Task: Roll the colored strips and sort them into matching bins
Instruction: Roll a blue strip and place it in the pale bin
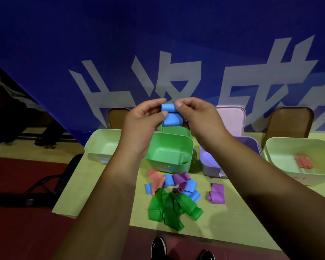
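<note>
Both hands are raised above the green bin point(170, 150). Between them is a blue strip point(172, 117), partly rolled at its top. My left hand point(144, 119) pinches its left edge and my right hand point(197, 115) pinches its right edge. On the table lies a heap of loose strips: green ones point(171, 209) at the front, blue point(192, 190), purple point(180, 178) and red point(155, 178) behind. A separate purple strip point(217, 193) lies to the right. A red roll point(304, 162) sits in the pale bin at right point(281, 147).
A pale green bin point(101, 141) stands at the left and a purple bin point(251, 143) right of the green one, with a pink lid point(231, 117) behind. Two brown chairs stand at the blue banner. The table's front edge is near my shoes.
</note>
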